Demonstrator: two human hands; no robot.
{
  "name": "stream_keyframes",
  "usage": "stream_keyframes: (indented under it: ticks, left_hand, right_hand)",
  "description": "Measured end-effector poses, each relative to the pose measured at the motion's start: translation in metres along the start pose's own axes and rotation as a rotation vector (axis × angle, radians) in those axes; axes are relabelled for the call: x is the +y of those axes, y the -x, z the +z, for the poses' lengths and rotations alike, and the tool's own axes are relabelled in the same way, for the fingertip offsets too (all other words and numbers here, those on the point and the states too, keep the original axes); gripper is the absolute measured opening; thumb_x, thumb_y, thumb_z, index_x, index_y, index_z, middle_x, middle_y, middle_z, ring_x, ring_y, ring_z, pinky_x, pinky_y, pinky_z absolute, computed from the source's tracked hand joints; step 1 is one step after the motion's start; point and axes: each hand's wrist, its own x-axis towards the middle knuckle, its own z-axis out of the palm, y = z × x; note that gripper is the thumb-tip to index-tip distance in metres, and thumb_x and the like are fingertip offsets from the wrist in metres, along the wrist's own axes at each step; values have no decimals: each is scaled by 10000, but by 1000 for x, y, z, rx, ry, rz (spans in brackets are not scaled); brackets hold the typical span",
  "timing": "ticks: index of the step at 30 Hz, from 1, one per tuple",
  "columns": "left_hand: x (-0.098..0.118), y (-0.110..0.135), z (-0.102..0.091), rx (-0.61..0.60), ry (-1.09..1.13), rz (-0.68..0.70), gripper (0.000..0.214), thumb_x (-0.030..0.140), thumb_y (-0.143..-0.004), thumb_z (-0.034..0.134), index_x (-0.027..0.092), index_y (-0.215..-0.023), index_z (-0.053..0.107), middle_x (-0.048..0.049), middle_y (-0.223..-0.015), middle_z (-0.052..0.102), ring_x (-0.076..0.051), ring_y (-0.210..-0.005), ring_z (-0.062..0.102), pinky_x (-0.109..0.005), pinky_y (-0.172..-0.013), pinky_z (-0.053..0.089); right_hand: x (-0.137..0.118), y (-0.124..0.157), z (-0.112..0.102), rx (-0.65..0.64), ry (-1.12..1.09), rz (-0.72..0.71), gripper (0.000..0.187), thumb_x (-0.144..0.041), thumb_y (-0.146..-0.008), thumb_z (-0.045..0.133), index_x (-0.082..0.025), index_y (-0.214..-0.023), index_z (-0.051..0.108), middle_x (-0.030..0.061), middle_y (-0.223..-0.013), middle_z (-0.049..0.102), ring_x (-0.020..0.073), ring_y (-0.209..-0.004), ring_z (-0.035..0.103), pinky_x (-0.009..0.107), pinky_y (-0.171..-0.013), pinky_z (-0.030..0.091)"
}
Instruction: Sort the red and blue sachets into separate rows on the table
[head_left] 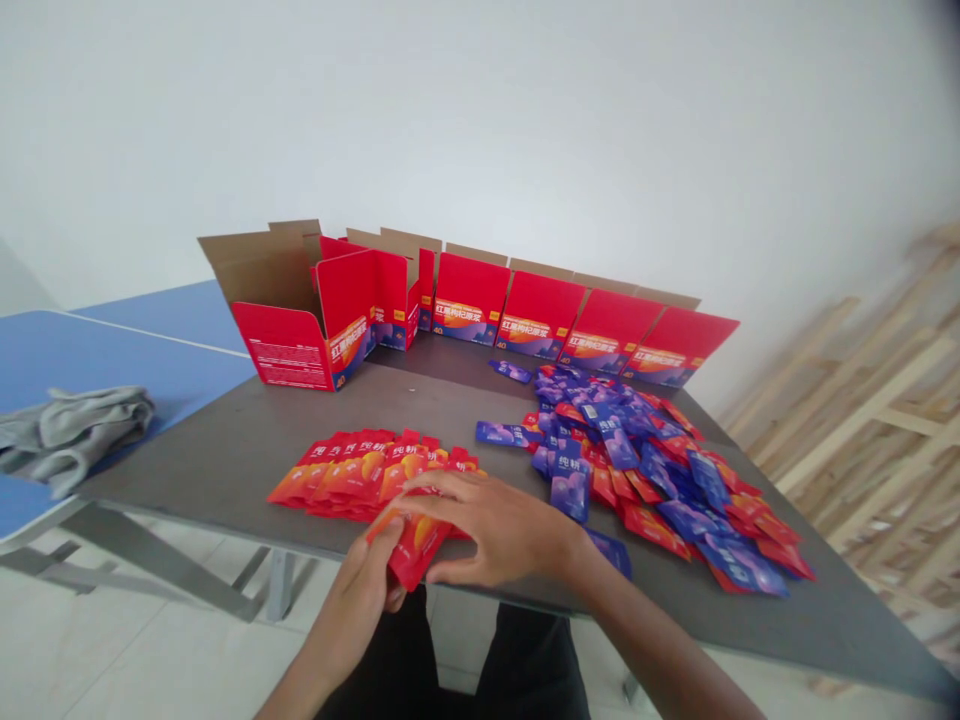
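At the table's front edge, my left hand (367, 570) is closed on red sachets (420, 545), tilted, with its thumb on their left side. My right hand (480, 525) reaches over the same sachets from the right, fingers across their upper part and thumb at the right edge; its fingertips are partly hidden. How many sachets are in the hands I cannot tell. Just beyond lies a row of overlapping red-orange sachets (352, 470), partly covered by my right hand. To the right spreads a mixed heap of purple sachets (615, 440) and red ones (652, 525).
Open red cartons (289, 340) stand at the back left, and more red cartons (532, 315) line the back edge of the dark table (225, 440). A grey cloth (82, 430) lies on a blue table (45, 350) at left. Wooden slats (877, 420) are at right.
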Motion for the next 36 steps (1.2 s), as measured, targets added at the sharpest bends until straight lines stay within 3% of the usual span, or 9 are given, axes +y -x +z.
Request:
stream_keyframes:
  ticks: [8, 11, 13, 17, 19, 22, 27, 31, 36]
  left_hand:
    - [7, 2, -8, -127, -22, 31, 589, 791, -766, 692, 215, -720, 580, 52, -517, 458, -124, -450, 433, -210, -409, 302]
    - [8, -3, -20, -259, -23, 104, 724, 890, -810, 554, 176, -830, 673, -11, -597, 560, -151, -510, 492, -217, -404, 309]
    - [11, -8, -32, -207, -116, 254, 781, 876, -902, 405, 163, -956, 720, -60, -712, 642, -177, -580, 535, -246, -435, 369]
    - [17, -22, -57, 150, -482, 778, 570, 598, -1074, 324, 196, -1187, 710, -72, -904, 688, -236, -824, 615, -362, -758, 518]
    - [19, -33, -66, 218, -663, 1025, 438, 457, -1091, 353, 209, -1233, 684, -85, -1030, 690, -267, -985, 620, -422, -933, 480]
    - [17, -54, -74, 264, -873, 1204, 343, 341, -1071, 408, 211, -1300, 628, -114, -1201, 664, -298, -1135, 587, -462, -1033, 414]
    - [0, -80, -79, 269, -1039, 1241, 356, 331, -1062, 413, 200, -1366, 547, -138, -1243, 668, -328, -1190, 584, -502, -1062, 362]
    - [-14, -86, -79, 334, -1043, 1220, 375, 356, -1057, 413, 180, -1367, 527, -164, -1255, 665, -347, -1194, 594, -522, -1079, 337]
    - [-21, -90, -78, 299, -1037, 1193, 344, 356, -1055, 406, 187, -1323, 541, -149, -1197, 697, -341, -1143, 632, -536, -1114, 297]
  right_hand:
    - [14, -21, -9, -146, -36, -83, 556, -409, -1011, 641, -191, -1512, 538, 137, -1535, 563, 208, -1465, 472, 355, -1233, 355]
    - [25, -27, -15, -130, -22, -73, 538, -394, -1015, 635, -184, -1502, 545, 153, -1556, 534, 232, -1466, 471, 387, -1229, 369]
    - [36, -34, -19, -98, -19, -58, 523, -361, -1020, 628, -196, -1509, 537, 152, -1570, 514, 243, -1457, 481, 409, -1217, 387]
    - [64, -62, -20, -68, -37, -95, 504, -271, -1004, 641, -224, -1496, 543, 135, -1555, 522, 248, -1422, 512, 433, -1199, 403]
    - [76, -82, -15, -81, -42, -142, 495, -222, -973, 673, -226, -1459, 578, 127, -1527, 552, 253, -1408, 522, 443, -1201, 396]
    - [88, -107, -6, -114, -36, -208, 460, -147, -935, 692, -214, -1387, 637, 120, -1470, 604, 258, -1387, 536, 454, -1208, 376]
    - [93, -124, 0, -217, -34, -220, 456, -69, -875, 719, -231, -1301, 689, 83, -1368, 683, 251, -1322, 580, 451, -1190, 368]
    - [96, -123, 4, -290, -72, -240, 449, -56, -861, 715, -232, -1274, 694, 75, -1370, 688, 239, -1322, 581, 428, -1176, 358]
    - [96, -119, 6, -301, -90, -280, 488, -39, -782, 733, -199, -1241, 688, 80, -1372, 685, 242, -1297, 597, 415, -1172, 338]
